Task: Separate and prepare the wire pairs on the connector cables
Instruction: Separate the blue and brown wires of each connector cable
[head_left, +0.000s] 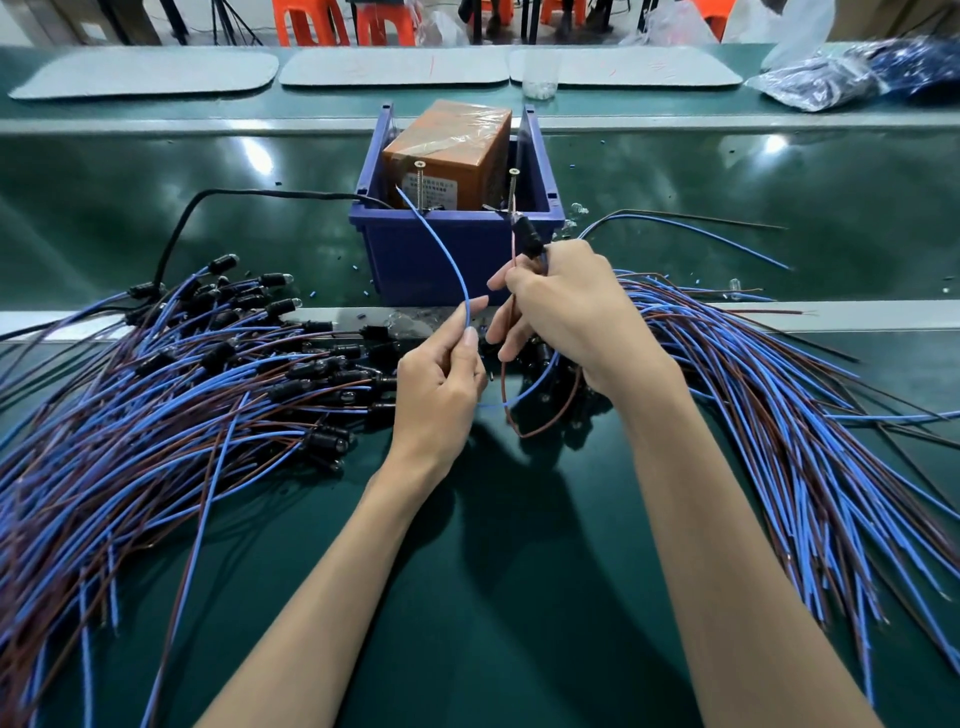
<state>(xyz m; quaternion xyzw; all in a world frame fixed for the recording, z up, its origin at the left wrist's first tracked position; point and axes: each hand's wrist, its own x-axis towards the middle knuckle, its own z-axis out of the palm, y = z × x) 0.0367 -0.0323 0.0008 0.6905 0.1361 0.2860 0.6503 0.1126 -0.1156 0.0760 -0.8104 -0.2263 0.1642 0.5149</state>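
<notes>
My left hand (441, 384) pinches a blue wire (451, 260) that arcs up toward the blue bin. My right hand (566, 306) grips a black connector (527, 236) upright, with its brown wire (511, 400) looping down below the hand. The two wires of this cable are spread apart between my hands. A large pile of connector cables (182, 384) with blue and brown wires lies to the left. Another pile of cables (779, 395) fans out to the right.
A blue bin (447, 249) stands just beyond my hands, holding an orange taped box (447, 150) and two upright screws. A black cord (176, 234) runs from the bin to the left. Grey mats (395, 65) and plastic bags (831, 78) lie at the back.
</notes>
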